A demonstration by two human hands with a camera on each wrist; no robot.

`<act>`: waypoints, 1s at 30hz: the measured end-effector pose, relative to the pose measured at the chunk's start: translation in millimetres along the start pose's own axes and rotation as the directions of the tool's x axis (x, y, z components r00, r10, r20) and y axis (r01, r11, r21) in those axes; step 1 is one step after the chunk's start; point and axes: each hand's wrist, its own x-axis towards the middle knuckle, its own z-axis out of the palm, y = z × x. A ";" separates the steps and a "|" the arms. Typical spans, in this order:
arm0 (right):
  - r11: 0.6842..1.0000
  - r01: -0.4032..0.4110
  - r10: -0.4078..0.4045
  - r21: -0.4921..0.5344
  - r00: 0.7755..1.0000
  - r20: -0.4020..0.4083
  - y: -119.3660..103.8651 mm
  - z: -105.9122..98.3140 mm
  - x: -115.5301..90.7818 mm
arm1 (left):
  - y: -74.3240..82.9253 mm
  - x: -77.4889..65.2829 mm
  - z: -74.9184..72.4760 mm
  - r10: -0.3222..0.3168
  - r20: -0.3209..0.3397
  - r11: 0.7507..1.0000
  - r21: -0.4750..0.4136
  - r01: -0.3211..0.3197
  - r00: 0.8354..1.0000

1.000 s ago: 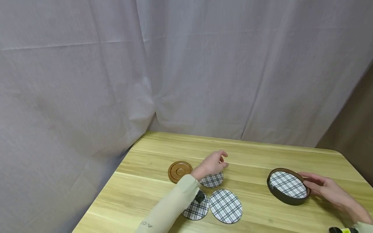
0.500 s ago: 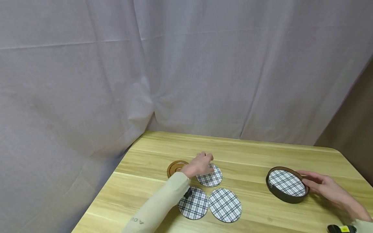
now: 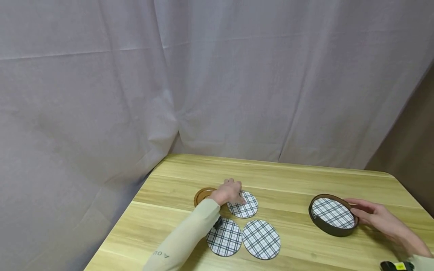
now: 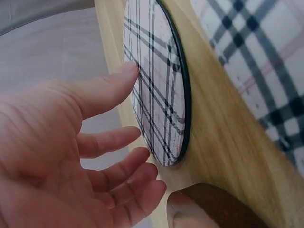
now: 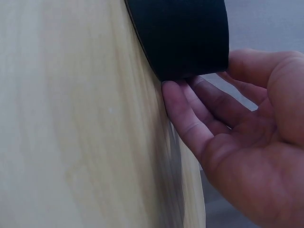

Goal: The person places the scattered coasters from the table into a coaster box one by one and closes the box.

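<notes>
In the head view my left hand [image 3: 228, 192] is at the far round plaid coaster [image 3: 250, 207]. In the left wrist view its thumb overlaps the coaster's edge, and the fingers bend loosely beside it; whether they press it I cannot tell. My right hand [image 3: 381, 220] holds a round dark holder [image 3: 333, 228] with a brown inner wall at its right side, thumb at the rim and fingers low on the outer wall. A plaid disc [image 3: 332, 212] lies inside. Two more plaid coasters, the left one [image 3: 224, 239] and the right one [image 3: 262, 239], lie nearer on the table.
A brown wooden disc [image 3: 202, 195] with ring grooves lies left of the far coaster, partly hidden by my left hand. The wood-grain table [image 3: 288, 180] ends at a grey curtain [image 3: 230, 94] behind.
My left hand has moved left and come down from above the far coaster to its left side, uncovering more of it. The right hand stays at the holder.
</notes>
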 end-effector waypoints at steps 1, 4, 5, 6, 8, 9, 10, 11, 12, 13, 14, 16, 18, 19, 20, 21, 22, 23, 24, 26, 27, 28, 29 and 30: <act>1.000 0.001 -0.001 0.005 1.000 -0.001 -0.1 0.2 -0.1 | -0.6 0.5 0.1 -0.008 0.002 1.000 -0.009 0.008 1.000; 1.000 -0.003 0.003 0.000 1.000 -0.001 -0.2 0.8 0.3 | -2.3 2.1 -1.0 -0.020 0.009 1.000 -0.006 0.020 1.000; 1.000 -0.006 0.006 0.000 1.000 -0.002 -0.5 1.0 0.5 | -3.0 2.9 -1.6 -0.021 0.014 1.000 -0.012 0.022 1.000; 1.000 -0.002 0.002 -0.005 1.000 0.003 -0.6 0.9 0.6 | -3.7 3.6 -2.4 -0.025 0.019 1.000 -0.019 0.025 1.000; 1.000 -0.006 0.006 -0.007 1.000 -0.004 -0.7 1.8 1.1 | -5.5 5.2 -3.4 -0.030 0.025 0.999 -0.023 0.031 0.999; 1.000 -0.010 0.010 -0.008 1.000 -0.011 -0.9 2.4 1.2 | -6.3 5.8 -3.6 -0.036 0.028 0.999 -0.030 0.037 0.999; 1.000 -0.006 0.006 -0.014 1.000 -0.008 -0.6 2.6 1.4 | -6.9 6.6 -3.6 -0.039 0.034 0.998 -0.038 0.040 0.999; 1.000 -0.005 0.005 -0.016 1.000 -0.009 -0.7 2.9 1.4 | -7.7 7.3 -3.0 -0.043 0.040 0.998 -0.049 0.045 0.998; 1.000 -0.005 0.005 -0.017 1.000 -0.008 -0.4 3.0 1.7 | -8.3 7.6 -2.3 -0.049 0.044 0.997 -0.059 0.052 0.998; 1.000 -0.011 0.011 -0.016 1.000 -0.015 -0.5 3.3 1.9 | -8.8 8.0 -1.5 -0.049 0.050 0.996 -0.072 0.052 0.998; 1.000 -0.010 0.009 -0.022 1.000 -0.014 -0.3 3.3 2.1 | -9.1 8.0 -0.9 -0.049 0.058 0.994 -0.093 0.054 0.997; 1.000 -0.011 0.011 -0.029 1.000 -0.010 0.0 3.1 2.6 | -9.6 7.8 -0.2 -0.042 0.069 0.988 -0.144 0.052 0.997; 0.999 -0.021 0.020 -0.031 1.000 -0.016 0.0 3.0 2.5 | -9.4 6.6 -0.8 -0.035 0.075 0.980 -0.194 0.049 0.997; 0.999 -0.028 0.028 -0.031 0.999 -0.019 -0.2 2.9 2.3 | -9.2 6.1 -1.5 -0.029 0.075 0.975 -0.217 0.045 0.997; 0.999 -0.029 0.029 -0.034 0.999 -0.017 0.0 2.7 2.1 | -9.1 5.5 -2.2 -0.026 0.075 0.970 -0.239 0.043 0.997; 0.999 -0.032 0.032 -0.031 0.999 -0.016 -0.2 2.7 1.9 | -9.1 5.0 -2.8 -0.021 0.072 0.965 -0.259 0.039 0.997; 0.999 -0.035 0.034 -0.029 0.999 -0.014 0.0 2.7 1.8 | -9.0 4.4 -3.5 -0.016 0.070 0.961 -0.275 0.035 0.997; 0.999 -0.038 0.037 -0.025 0.999 -0.016 -0.1 2.9 1.6 | -9.0 3.9 -4.2 -0.009 0.064 0.957 -0.288 0.027 0.998; 0.999 -0.037 0.037 -0.023 0.999 -0.011 0.0 3.0 1.4 | -8.8 3.3 -5.0 -0.001 0.055 0.951 -0.309 0.018 0.998; 0.999 -0.034 0.034 -0.019 0.999 -0.007 -0.1 2.9 1.4 | -8.6 2.2 -6.3 0.019 0.033 0.936 -0.353 -0.006 0.999; 0.999 -0.034 0.034 -0.015 0.999 -0.006 -0.2 2.9 1.3 | -8.3 1.4 -7.2 0.030 0.020 0.928 -0.373 -0.021 0.999; 0.999 -0.033 0.033 -0.016 0.999 -0.003 -0.1 2.7 1.3 | -7.8 0.6 -8.6 0.042 0.008 0.919 -0.392 -0.036 0.999; 0.999 -0.033 0.033 -0.013 0.999 -0.002 -0.2 2.5 1.2 | -7.4 -0.2 -10.0 0.053 -0.005 0.913 -0.405 -0.050 0.999; 0.999 -0.033 0.033 -0.014 0.999 0.001 -0.2 2.3 1.1 | -7.0 -1.1 -11.4 0.062 -0.008 0.902 -0.427 -0.060 0.998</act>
